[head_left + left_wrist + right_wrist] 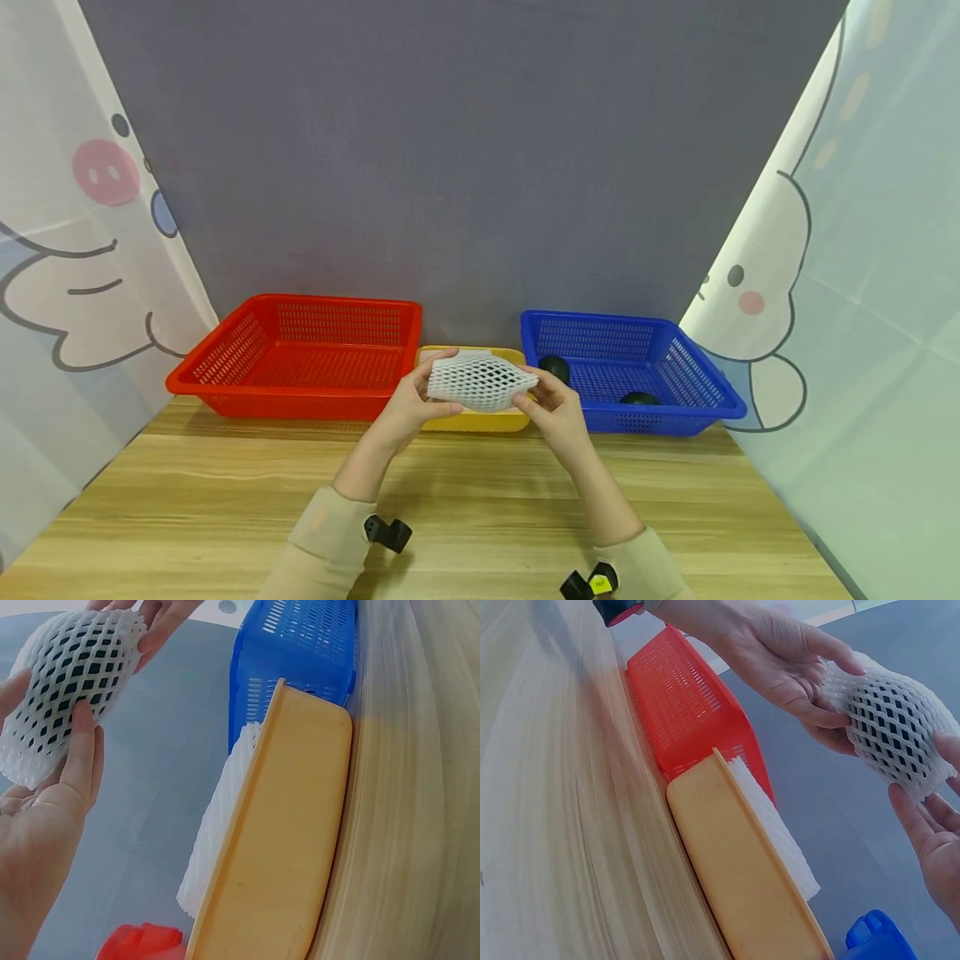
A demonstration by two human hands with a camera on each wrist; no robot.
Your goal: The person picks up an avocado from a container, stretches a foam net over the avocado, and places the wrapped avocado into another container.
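Both hands hold a white foam fruit net [483, 381] in the air, above the front of the yellow basket [480, 421]. Something dark shows through its mesh; its kind is mostly hidden. My left hand [408, 410] grips the net's wide end between thumb and fingers. At the other, narrower end, my right hand [558, 412] pinches the gathered foam. In the left wrist view, the net [71, 682] bulges around the dark thing, with the left fingers curled beneath it. Seen from the right wrist, the right hand [937, 847] holds the net's near end.
More white foam nets [221, 817] lie in the yellow basket. A red basket [292, 390] stands to the left. To the right, a blue basket [630, 414] contains dark rounded fruits [555, 367]. All stand on a wooden table [480, 500] before a grey panel.
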